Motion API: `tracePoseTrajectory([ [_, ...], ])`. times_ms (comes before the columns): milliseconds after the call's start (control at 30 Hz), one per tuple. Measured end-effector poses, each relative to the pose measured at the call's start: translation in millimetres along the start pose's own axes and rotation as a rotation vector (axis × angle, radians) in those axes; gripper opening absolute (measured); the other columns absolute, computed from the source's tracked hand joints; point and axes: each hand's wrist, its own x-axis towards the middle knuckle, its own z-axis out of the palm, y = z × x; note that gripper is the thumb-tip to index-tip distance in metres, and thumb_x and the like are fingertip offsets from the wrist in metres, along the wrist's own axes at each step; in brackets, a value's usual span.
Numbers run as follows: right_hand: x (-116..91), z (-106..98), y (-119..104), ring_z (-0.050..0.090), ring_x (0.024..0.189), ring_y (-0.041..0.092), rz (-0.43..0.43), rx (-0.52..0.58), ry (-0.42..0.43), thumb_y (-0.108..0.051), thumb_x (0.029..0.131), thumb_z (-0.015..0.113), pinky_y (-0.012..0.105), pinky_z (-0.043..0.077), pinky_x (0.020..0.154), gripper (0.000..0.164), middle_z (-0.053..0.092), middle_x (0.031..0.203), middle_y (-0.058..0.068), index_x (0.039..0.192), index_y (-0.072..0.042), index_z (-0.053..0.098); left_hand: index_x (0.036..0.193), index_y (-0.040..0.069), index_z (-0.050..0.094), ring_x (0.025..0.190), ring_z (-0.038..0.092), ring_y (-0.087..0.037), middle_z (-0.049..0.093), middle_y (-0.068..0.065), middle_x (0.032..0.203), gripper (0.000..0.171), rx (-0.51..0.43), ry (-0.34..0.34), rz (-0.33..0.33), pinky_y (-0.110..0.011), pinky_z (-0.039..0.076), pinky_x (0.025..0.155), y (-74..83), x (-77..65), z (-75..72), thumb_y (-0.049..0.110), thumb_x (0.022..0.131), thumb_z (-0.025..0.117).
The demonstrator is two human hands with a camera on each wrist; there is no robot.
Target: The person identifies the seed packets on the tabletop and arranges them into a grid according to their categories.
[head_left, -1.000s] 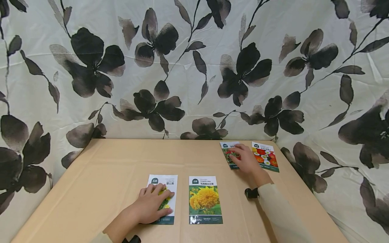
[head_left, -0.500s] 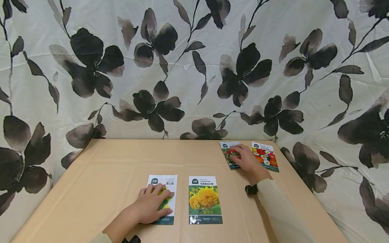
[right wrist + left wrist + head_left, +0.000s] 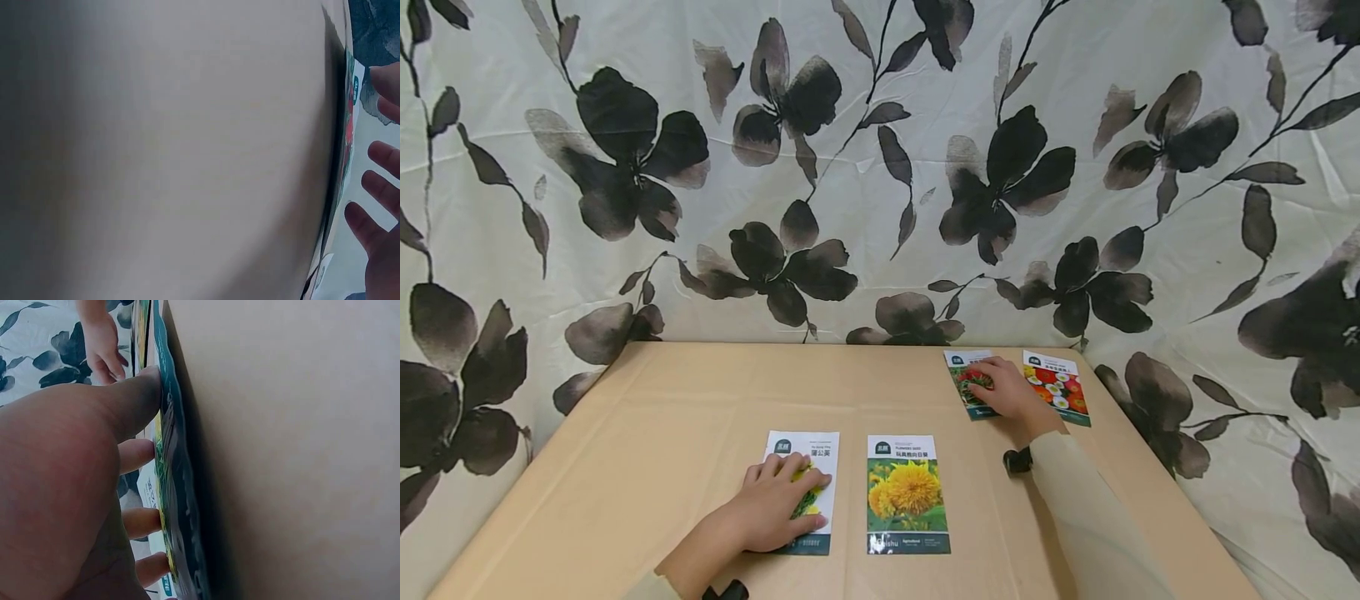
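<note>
Left hand spread on dandelion packet, right hand spread over red-flower packet.

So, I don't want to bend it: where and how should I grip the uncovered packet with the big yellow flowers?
I'd likely pinch the yellow-flower packet midway along its right long edge, coming from the right. It looks thin and lies flat; bare table borders that edge, whereas the left hand rests beyond its left edge.

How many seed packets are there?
4: a near packet under the left hand, a yellow-flower packet beside it, a far packet under the right hand, a corner packet to its right. Any underneath would be hidden.
</note>
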Motion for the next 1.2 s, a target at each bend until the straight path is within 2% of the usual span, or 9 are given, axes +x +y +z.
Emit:
tracePoseTrajectory([
  [233,3,0,-1,0.043,0.137,0.045,-0.040,-0.025,-0.011,-0.032,0.100,0.066,0.063,0.038,0.113,0.048,0.047,0.153,0.021,0.143,-0.013,0.060,0.136,0.033,0.062,0.129,0.043,-0.037,0.050,-0.010,0.148,0.056,0.000,-0.001,-0.003,-0.064,0.035,0.099,0.6,0.1,-1.1,0.060,0.088,0.071],
  [667,10,0,-5,0.040,0.144,0.048,-0.048,-0.049,-0.099,-0.029,0.101,0.062,0.063,0.033,0.117,0.049,0.042,0.157,0.024,0.146,-0.010,0.057,0.136,0.032,0.062,0.127,0.043,-0.036,0.050,-0.009,0.147,0.055,-0.006,0.000,0.010,-0.063,0.035,0.098,0.9,-1.3,-1.9,0.059,0.088,0.071],
  [967,11,-1,-5,0.041,0.142,0.051,-0.071,-0.066,-0.123,-0.028,0.101,0.061,0.063,0.034,0.116,0.050,0.043,0.155,0.029,0.146,-0.007,0.055,0.137,0.033,0.061,0.127,0.042,-0.036,0.049,-0.009,0.148,0.056,-0.006,-0.019,-0.004,-0.064,0.034,0.099,1.8,1.2,-2.6,0.060,0.089,0.071],
  [1200,8,-1,-10,0.039,0.142,0.050,-0.022,-0.063,-0.148,-0.033,0.103,0.060,0.064,0.033,0.116,0.052,0.041,0.157,0.026,0.150,-0.011,0.052,0.137,0.033,0.061,0.128,0.042,-0.036,0.048,-0.009,0.149,0.057,-0.003,-0.026,-0.018,-0.064,0.034,0.100,2.3,0.8,-2.3,0.061,0.088,0.070],
])
